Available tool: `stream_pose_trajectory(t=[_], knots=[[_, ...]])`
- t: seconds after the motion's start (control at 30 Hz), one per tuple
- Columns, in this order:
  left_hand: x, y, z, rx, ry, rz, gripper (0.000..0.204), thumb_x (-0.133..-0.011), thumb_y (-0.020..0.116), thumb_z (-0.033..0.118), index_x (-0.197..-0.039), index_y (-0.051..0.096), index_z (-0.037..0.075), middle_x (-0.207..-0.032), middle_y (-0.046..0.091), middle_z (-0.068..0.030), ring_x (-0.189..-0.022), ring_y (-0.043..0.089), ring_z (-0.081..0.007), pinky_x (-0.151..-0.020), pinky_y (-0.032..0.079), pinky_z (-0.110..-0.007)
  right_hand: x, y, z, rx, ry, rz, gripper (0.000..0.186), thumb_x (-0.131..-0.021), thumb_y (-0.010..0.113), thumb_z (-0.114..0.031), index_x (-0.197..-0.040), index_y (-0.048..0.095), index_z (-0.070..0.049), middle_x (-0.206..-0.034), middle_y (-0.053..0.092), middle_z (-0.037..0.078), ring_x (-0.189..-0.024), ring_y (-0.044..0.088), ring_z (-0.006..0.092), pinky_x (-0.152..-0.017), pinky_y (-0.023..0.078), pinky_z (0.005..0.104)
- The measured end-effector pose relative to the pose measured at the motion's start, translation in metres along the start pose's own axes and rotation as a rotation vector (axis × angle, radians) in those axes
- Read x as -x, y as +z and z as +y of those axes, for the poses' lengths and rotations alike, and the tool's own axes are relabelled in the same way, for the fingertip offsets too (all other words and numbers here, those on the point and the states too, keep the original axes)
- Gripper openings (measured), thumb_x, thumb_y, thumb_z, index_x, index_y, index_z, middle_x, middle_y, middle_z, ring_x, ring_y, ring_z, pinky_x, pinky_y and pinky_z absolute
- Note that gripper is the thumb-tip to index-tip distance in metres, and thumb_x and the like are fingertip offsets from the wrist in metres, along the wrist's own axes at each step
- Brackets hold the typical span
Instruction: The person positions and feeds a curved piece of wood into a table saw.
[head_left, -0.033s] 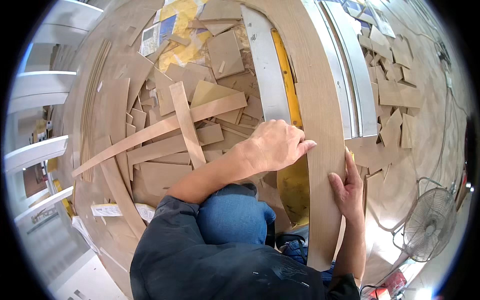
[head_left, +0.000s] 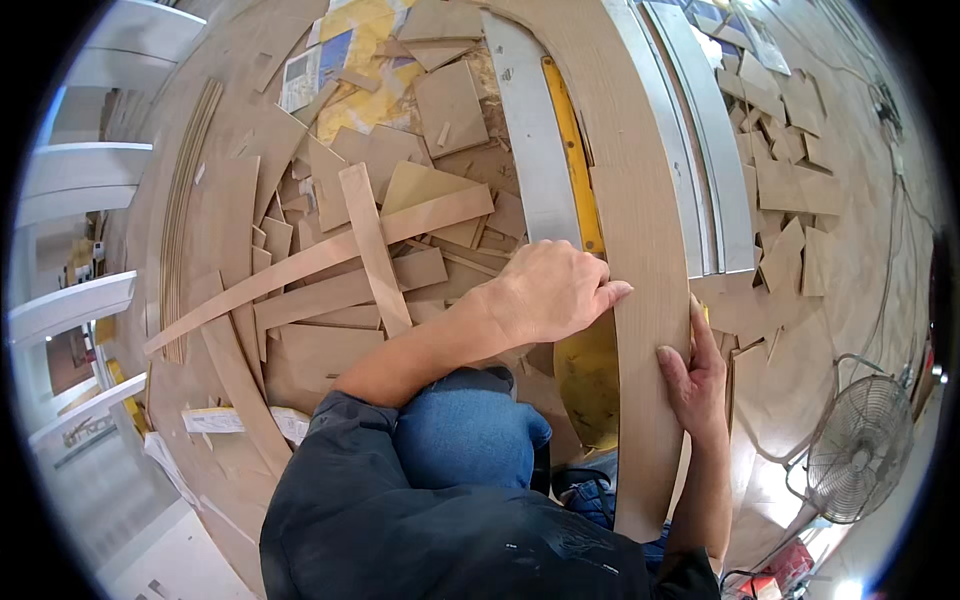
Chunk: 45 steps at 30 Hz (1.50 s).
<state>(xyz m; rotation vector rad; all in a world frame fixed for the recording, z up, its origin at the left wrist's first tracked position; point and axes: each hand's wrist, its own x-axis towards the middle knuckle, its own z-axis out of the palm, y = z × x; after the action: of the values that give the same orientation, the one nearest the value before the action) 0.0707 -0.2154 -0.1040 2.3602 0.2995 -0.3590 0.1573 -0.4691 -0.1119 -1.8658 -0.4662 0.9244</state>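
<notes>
A long, light-brown wooden board [head_left: 648, 420] runs away from my body. Its far end seems to lie over or against another wooden strip [head_left: 610, 90], with a step in the left edge there. My left hand [head_left: 553, 290] is closed at the board's left edge, the thumb resting on the top face; its curled fingers are partly hidden. My right hand [head_left: 697, 380] grips the right edge, thumb on top and fingers along the side. Left of the board lie a silver metal rail [head_left: 535, 150] and a yellow metal bar [head_left: 572, 150]. A yellow, scuffed part [head_left: 588, 390] shows beneath my left hand.
Loose wooden offcuts [head_left: 365, 250] are heaped at the left, with a bundle of long strips [head_left: 190, 210] beyond. Two silver rails [head_left: 715, 170] lie right of the board, beside more offcuts [head_left: 795, 185]. A fan [head_left: 860, 450] stands at the lower right; cables [head_left: 893, 200] trail nearby.
</notes>
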Motion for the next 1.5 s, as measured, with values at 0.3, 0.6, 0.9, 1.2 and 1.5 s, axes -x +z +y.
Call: stream_pose_trajectory(t=[0.3,0.6,0.9,1.2,1.5], knots=[[0.003,-0.002,0.005,-0.045,-0.007,-0.055,0.053,-0.104,0.05,0.048,-0.092,0.075,0.003,-0.076,0.071,-0.0185,-0.074,0.071,-0.0371,-0.07,0.058,-0.047,0.007,0.004,-0.001,-0.023,0.01,0.015,0.067,-0.097,0.065,-0.008,-0.154,0.034,0.006,-0.147,0.052,0.019,-0.132,0.053,0.0246,-0.111,0.043,0.0357],[0.006,-0.001,0.004,-0.031,0.026,-0.064,0.054,-0.104,0.05,0.048,-0.092,0.075,0.002,-0.075,0.071,-0.0197,-0.073,0.071,-0.0364,-0.07,0.058,-0.046,0.011,0.005,0.001,-0.017,-0.015,0.011,0.068,-0.098,0.063,-0.008,-0.156,0.03,0.005,-0.147,0.051,0.02,-0.13,0.054,0.0239,-0.108,0.045,0.0357],[0.007,-0.003,0.008,-0.014,-0.001,-0.125,0.056,-0.105,0.049,0.049,-0.093,0.075,0.001,-0.077,0.071,-0.0194,-0.074,0.071,-0.036,-0.07,0.058,-0.046,0.017,0.004,0.006,0.029,-0.028,0.037,0.068,-0.097,0.066,-0.012,-0.156,0.033,0.002,-0.143,0.054,0.021,-0.127,0.057,0.0259,-0.106,0.048,0.0376],[0.011,0.002,0.005,0.048,-0.006,-0.102,0.058,-0.106,0.047,0.05,-0.091,0.075,0.002,-0.072,0.069,-0.0175,-0.071,0.071,-0.0337,-0.072,0.057,-0.043,0.021,0.006,-0.005,0.029,0.009,0.046,0.067,-0.097,0.065,-0.015,-0.155,0.035,0.002,-0.137,0.059,0.02,-0.122,0.061,0.0246,-0.101,0.052,0.038],[0.009,0.007,-0.006,0.372,-0.072,-0.115,0.068,-0.107,0.041,0.057,-0.09,0.075,0.0,-0.075,0.075,-0.0124,-0.067,0.074,-0.0193,-0.066,0.059,-0.032,0.025,0.006,-0.008,-0.031,-0.044,0.028,0.066,-0.099,0.064,-0.012,-0.156,0.033,0.002,-0.141,0.056,0.02,-0.126,0.059,0.0235,-0.103,0.051,0.0369]])
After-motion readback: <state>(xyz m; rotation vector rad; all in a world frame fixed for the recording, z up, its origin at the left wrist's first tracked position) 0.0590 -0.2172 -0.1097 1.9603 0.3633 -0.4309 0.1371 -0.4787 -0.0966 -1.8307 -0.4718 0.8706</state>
